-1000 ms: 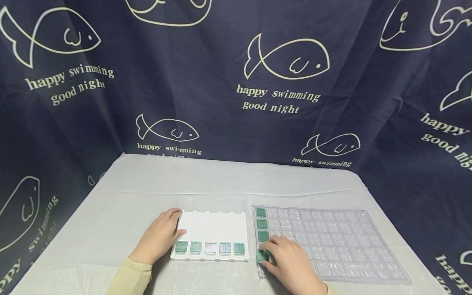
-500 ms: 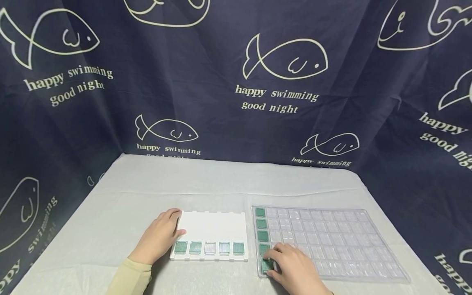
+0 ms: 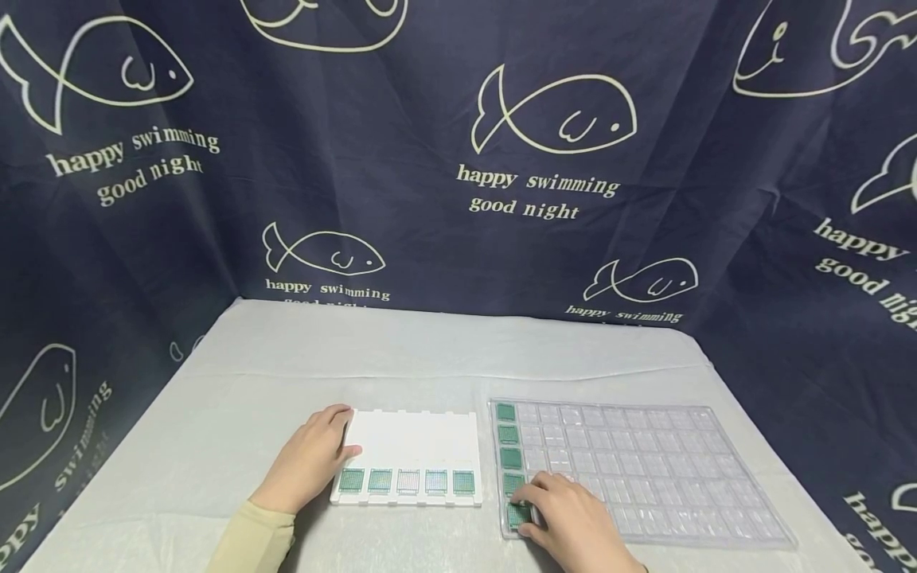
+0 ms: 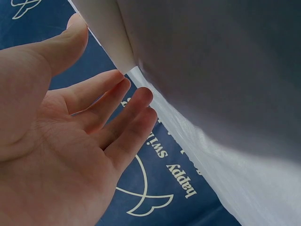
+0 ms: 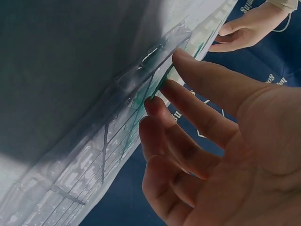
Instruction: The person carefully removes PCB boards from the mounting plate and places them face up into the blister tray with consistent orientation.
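In the head view my left hand point(image 3: 310, 460) rests against the left edge of a white rectangular tray point(image 3: 415, 438). In the left wrist view its thumb and fingertips touch the tray's edge, the fingers loosely extended. Several small square circuit boards, green to pale point(image 3: 380, 481), lie in a row along the tray's near side. My right hand point(image 3: 569, 517) pinches a green circuit board point(image 3: 517, 517) between thumb and fingers, at the near-left cell of a clear plastic tray point(image 3: 688, 477). The right wrist view shows that board point(image 5: 162, 81) edge-on, tilted in the fingertips.
More green circuit boards point(image 3: 510, 458) fill the left column of the clear tray; its other cells look bare. Both trays lie on a white-covered table point(image 3: 430, 346), a narrow gap between them. A dark blue fish-print curtain point(image 3: 415, 159) surrounds the table.
My right hand has moved nearer from the fourth cell of the left column to the nearest one, uncovering a green board behind it. The left hand has stayed put.
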`<state>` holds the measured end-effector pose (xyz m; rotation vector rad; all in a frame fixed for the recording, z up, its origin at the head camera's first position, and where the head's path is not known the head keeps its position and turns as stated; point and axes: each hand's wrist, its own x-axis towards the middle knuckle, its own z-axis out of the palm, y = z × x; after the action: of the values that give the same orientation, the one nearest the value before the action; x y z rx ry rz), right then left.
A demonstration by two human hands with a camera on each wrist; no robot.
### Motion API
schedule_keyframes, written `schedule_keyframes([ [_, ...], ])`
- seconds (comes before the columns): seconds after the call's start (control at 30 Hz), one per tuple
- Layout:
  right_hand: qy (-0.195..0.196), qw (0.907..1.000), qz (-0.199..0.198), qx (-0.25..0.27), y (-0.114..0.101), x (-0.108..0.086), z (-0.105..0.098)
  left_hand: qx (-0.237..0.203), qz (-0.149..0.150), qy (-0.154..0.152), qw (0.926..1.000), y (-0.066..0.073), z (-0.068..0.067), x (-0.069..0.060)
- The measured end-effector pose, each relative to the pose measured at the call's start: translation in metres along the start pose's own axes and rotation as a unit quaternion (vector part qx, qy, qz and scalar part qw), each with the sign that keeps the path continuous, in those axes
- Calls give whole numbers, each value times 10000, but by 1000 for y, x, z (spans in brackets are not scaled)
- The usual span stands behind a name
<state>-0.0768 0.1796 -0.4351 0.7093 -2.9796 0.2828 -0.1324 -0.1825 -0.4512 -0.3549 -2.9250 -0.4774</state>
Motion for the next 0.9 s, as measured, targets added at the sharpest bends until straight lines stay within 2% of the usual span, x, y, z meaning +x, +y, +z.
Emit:
schedule_keyframes([
  [0.43,16,10000,24,30,1,0,2,-26,-22,-58,10000,1,-1,0],
  [0.9,35,9999,-50,85,2,-1,2,-74,-22,8,10000,1,-1,-1],
])
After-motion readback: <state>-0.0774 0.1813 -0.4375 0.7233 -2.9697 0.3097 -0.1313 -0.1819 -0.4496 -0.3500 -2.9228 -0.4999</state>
